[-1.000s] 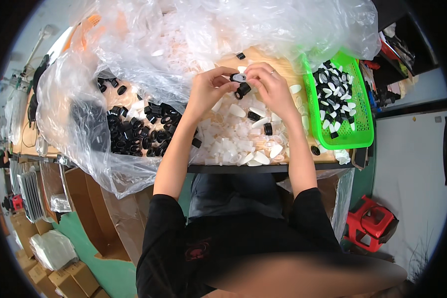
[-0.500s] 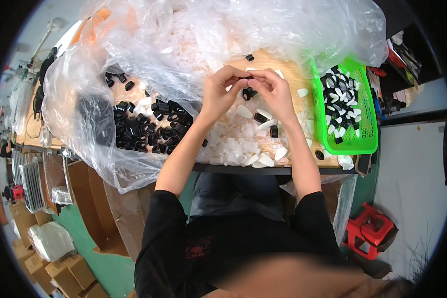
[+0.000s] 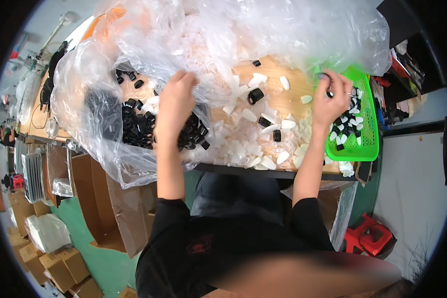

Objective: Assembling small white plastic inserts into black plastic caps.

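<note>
Head view looks down on a light wooden worktable (image 3: 288,102) strewn with small white plastic caps (image 3: 263,141) and short black plastic rings (image 3: 255,95). At the table's right end sits a bright green plastic mesh basket (image 3: 360,146) holding assembled black-and-white pieces. The person's right hand (image 3: 332,99) hovers over the basket's left rim, fingers curled and pinching a small dark piece (image 3: 323,77) at the fingertips. Toward the table's left side, the left hand (image 3: 176,102) reaches into a large crumpled clear plastic bag (image 3: 99,124), fingers bent together over a pile of loose black rings (image 3: 134,126) inside it; whether it grips one cannot be told. Below the table's left end stands an open brown cardboard box (image 3: 97,198); a red plastic stool (image 3: 370,238) sits below its right end.
</note>
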Demonstrator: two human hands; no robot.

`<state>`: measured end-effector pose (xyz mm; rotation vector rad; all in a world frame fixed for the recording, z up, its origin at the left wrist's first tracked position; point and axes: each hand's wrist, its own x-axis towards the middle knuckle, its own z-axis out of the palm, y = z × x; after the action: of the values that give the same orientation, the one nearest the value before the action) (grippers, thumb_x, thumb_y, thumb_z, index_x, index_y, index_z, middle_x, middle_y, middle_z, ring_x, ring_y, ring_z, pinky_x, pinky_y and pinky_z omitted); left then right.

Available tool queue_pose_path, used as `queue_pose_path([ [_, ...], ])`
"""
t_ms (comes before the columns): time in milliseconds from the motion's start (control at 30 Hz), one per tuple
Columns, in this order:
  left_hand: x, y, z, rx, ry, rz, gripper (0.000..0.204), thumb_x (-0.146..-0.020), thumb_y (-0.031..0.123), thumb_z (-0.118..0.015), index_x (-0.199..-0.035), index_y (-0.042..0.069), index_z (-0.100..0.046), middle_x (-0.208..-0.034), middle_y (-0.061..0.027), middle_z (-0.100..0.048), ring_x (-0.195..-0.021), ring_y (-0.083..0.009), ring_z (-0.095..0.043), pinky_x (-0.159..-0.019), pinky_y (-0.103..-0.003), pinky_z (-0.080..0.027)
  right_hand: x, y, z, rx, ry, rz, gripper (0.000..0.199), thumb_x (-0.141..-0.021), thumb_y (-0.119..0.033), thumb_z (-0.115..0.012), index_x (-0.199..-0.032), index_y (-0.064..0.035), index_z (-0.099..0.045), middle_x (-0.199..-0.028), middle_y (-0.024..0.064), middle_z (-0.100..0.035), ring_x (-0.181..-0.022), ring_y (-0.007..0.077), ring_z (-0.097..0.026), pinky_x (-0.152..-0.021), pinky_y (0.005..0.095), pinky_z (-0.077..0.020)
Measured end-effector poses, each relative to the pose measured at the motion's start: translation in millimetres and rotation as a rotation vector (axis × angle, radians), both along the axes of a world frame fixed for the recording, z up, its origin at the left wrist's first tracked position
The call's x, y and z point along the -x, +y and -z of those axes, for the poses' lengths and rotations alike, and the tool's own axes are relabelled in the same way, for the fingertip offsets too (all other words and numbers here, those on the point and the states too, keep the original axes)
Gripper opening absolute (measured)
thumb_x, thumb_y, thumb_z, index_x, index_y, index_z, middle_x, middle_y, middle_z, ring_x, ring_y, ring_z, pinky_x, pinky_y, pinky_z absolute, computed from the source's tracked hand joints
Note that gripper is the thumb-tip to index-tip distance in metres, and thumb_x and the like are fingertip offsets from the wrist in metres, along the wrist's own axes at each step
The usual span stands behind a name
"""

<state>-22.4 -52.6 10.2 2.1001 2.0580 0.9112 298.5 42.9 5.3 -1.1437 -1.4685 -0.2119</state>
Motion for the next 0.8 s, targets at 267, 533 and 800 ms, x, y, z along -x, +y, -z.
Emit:
queue_pose_path([
  [267,36.3,-62.5,25.0,0.213,0.157,-0.158,0.035,-0.076,0.003,-0.069,-0.110,0.003,-0.061,-0.103,-0.0154,-0.058,-0.098,-0.0367,-0.058,-0.083,-0.045,-0.048,5.2,12.3,15.7,0.060,-0.163,-0.096,0.018,-0.081,-0.008,-0.067,-0.098,-0.0087,-0.071,-0.098,0.0095,-0.060,-0.094,0.0260,-0.057,-0.081,0.0369,-0.0455],
  [533,44.5,-67.8,34.6,0.105,-0.019,-0.041,0.035,-0.077,-0.004,-0.063,-0.111,0.002,-0.063,-0.098,-0.0126,-0.058,-0.076,-0.0255,-0.062,-0.069,-0.033,-0.051,58.0,4.8,58.4,0.496,-0.274,-0.527,0.015,-0.087,-0.008,-0.061,-0.100,-0.0053,-0.069,-0.094,0.0108,-0.063,-0.091,0.0300,-0.058,-0.083,0.0372,-0.0468],
  [800,27.1,-81.3,35.2,-0.010,-0.301,-0.178,0.028,-0.088,-0.004,-0.055,-0.115,0.002,-0.062,-0.109,-0.0156,-0.066,-0.082,-0.0254,-0.066,-0.075,-0.032,-0.051,75.8,1.4,68.6,0.576,-0.217,-0.665,0.016,-0.087,-0.008,-0.062,-0.101,-0.0051,-0.066,-0.095,0.0090,-0.061,-0.091,0.0258,-0.058,-0.079,0.0370,-0.0490],
])
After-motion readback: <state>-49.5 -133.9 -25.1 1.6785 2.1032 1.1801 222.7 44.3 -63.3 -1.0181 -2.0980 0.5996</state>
